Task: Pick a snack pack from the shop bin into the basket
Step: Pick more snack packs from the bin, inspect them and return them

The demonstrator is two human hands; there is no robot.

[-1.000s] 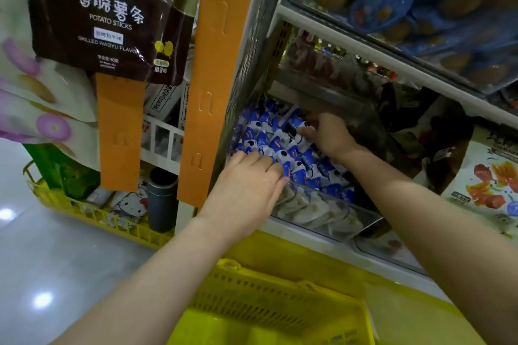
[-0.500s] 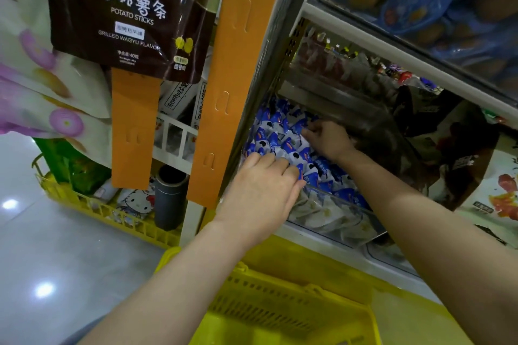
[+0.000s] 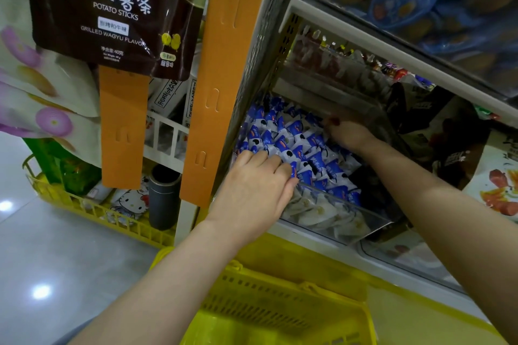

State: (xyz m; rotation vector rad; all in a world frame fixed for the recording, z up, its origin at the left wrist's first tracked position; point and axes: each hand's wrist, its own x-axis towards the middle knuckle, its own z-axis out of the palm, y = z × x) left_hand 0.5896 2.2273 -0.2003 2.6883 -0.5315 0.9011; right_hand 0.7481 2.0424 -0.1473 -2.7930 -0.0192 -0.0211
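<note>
Left hand lies palm down on the near left corner of the clear shop bin, its fingers bent down into the heap of blue-and-white snack packs. The fingertips are buried among the wrappers, so I cannot tell whether they have hold of a pack. Right hand reaches deeper into the same bin from the right, near its back wall, with the fingers pointing left over the packs. It is dim and blurred there, and whether it grips anything cannot be told either.

All of this comes from the head view, which looks down along both bare forearms. The snack packs fill the bin, which sits on the lower shelf of a white rack. The yellow basket stands below the forearms, just in front of the shelf, and the part of it in view holds no pack.

To the left, a brown bag of potato sticks hangs beside an orange strip. Lower left, a second yellow basket sits on the shiny floor and holds a grey cylinder.
</note>
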